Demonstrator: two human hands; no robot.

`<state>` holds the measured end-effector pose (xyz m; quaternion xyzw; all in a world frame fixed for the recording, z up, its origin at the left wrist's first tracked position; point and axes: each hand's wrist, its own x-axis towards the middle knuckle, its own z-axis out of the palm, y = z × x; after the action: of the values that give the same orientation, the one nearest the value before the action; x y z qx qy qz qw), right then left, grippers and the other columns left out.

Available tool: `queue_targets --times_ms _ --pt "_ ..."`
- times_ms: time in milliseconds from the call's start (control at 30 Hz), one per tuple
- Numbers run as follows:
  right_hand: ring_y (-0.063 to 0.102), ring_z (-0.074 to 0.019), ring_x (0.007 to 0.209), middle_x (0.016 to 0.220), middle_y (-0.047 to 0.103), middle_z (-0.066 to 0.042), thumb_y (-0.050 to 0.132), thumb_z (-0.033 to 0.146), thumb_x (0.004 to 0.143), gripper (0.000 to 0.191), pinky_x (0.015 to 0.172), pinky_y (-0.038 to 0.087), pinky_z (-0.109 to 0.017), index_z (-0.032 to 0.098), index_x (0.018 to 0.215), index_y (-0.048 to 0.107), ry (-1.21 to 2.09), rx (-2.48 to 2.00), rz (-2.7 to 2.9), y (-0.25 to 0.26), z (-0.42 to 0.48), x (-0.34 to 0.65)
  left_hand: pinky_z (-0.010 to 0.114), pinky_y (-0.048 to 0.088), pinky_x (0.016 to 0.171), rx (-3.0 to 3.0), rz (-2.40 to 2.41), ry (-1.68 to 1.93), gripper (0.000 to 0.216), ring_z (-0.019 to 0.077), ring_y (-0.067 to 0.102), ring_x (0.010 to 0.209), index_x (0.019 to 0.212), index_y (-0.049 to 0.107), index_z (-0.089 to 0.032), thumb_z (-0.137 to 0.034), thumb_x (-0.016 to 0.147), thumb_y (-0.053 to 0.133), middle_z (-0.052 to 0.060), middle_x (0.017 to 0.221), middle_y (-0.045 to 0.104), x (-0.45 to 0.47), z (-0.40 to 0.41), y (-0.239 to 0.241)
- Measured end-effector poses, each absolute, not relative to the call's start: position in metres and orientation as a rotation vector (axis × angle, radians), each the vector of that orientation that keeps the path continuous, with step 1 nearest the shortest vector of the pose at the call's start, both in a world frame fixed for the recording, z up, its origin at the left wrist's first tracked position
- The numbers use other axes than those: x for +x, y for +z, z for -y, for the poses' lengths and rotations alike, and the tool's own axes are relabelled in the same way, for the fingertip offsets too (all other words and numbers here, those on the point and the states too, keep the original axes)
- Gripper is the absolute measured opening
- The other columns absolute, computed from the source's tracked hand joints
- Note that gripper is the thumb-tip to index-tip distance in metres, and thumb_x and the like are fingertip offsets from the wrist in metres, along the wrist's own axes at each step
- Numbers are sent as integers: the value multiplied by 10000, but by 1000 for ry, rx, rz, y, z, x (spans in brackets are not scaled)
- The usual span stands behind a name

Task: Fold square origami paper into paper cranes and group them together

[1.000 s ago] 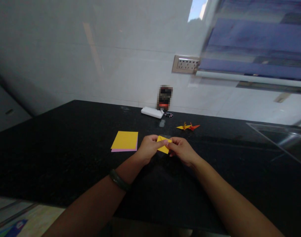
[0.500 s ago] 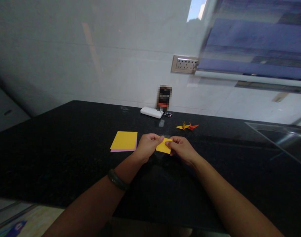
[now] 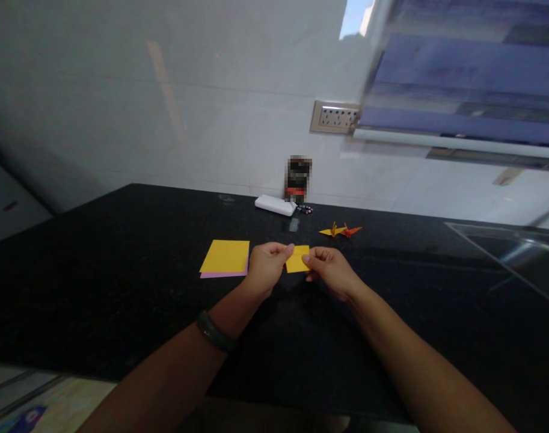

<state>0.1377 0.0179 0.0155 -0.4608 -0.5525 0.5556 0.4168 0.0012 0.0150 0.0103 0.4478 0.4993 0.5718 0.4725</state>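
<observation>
A small yellow square of folded paper [image 3: 297, 260] is held between my two hands, a little above the dark countertop. My left hand [image 3: 267, 266] pinches its left edge, thumb on top. At the right edge my right hand [image 3: 331, 269] grips it between thumb and fingers. To the left of my left hand lie larger square sheets, a yellow sheet [image 3: 225, 256] on top with a pink sheet [image 3: 223, 275] showing beneath it. Beyond my right hand stand two folded paper cranes, a yellow crane [image 3: 331, 231] and an orange crane [image 3: 350, 231], close together.
A white oblong device [image 3: 275, 205] with a beaded strap [image 3: 304, 208] lies near the wall. Behind it a pixelated dark object [image 3: 297, 176] leans upright. A sink edge [image 3: 490, 258] is at the right of the black countertop [image 3: 98, 276]; a wall socket [image 3: 334, 116] is above.
The small yellow paper has turned slightly and now lies more level between my hands. My right thumb has shifted to its right edge. The sheets and cranes stay where they were.
</observation>
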Motion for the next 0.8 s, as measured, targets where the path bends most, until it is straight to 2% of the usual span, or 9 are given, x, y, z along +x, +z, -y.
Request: queue_targets --times_ms 200,300,400,533,633,800 --pt "439 -89 468 556 511 13 530 336 689 178 427 346 -209 171 623 519 1174 -1252 1332 11 -25 142 183 379 468 1097 -1203 1196 127 82 522 465 591 619 -111 -229 635 633 29 503 593 2 -13 13" --pt "394 -88 452 495 465 26 513 321 714 192 428 309 -209 174 589 520 971 -1258 1582 12 -27 149 168 382 453 1089 -1194 1048 113 82 544 466 597 609 -117 -220 628 645 32 519 607 0 -12 14" --pt "431 -102 515 540 507 13 519 297 723 198 480 325 -220 168 576 552 840 -1208 1884 15 -27 154 166 390 442 1099 -1148 908 151 97 576 494 643 625 -117 -263 626 657 44 577 633 -2 -11 14" --pt "508 -134 656 707 583 -14 511 299 751 155 600 389 -254 175 743 603 821 -1113 1904 16 -27 156 178 416 452 1025 -1090 922 170 97 583 483 638 619 -106 -270 635 662 45 614 639 -4 -13 13" --pt "508 -136 725 803 563 -18 552 285 728 170 650 401 -261 192 869 573 796 -1060 1799 16 -29 159 176 415 443 913 -1111 1015 146 95 583 466 670 607 -104 -246 675 636 44 612 639 -5 -16 13" --pt "464 -101 648 766 510 9 571 213 699 148 601 391 -233 193 835 517 1032 -935 1823 16 -30 162 175 403 426 831 -1141 1080 169 109 589 460 700 588 -100 -261 688 637 59 592 638 -6 -18 16"
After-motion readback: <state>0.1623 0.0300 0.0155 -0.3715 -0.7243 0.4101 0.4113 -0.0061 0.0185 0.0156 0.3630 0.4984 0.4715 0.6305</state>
